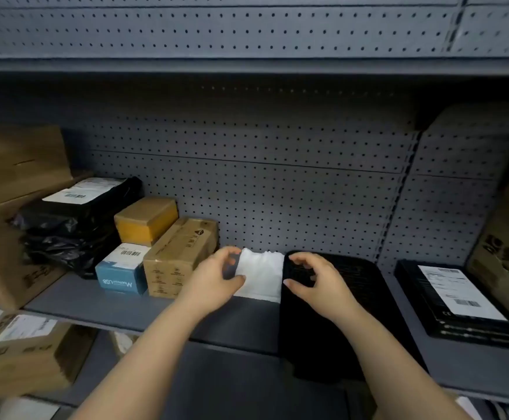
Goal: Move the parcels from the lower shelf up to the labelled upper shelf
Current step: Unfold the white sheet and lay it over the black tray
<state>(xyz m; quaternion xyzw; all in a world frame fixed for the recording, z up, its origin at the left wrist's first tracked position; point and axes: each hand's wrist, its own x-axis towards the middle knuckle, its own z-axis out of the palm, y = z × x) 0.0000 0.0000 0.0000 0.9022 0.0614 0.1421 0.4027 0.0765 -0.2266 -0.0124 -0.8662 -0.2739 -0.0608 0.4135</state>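
I see a grey shelf (95, 301), with the pegboard wall (277, 192) beyond my fingers. My left hand (213, 278) and right hand (316, 281) are half-curled and empty; the white parcel (262, 275) lies between them.

Looking forward and slightly down from a wide-angle camera worn on the head, facing the grey pegboard shelving (277, 192) squarely. Sitting close, catching the left hand (213, 277) and right hand (316, 280) reaching in at mid-frame over the middle shelf (95, 301). Bowing straight shelf edges toward the corners. Working as the only view.

Parcel storeroom: grey pegboard shelving (247, 189), labelled cartons and mailers (77, 219).
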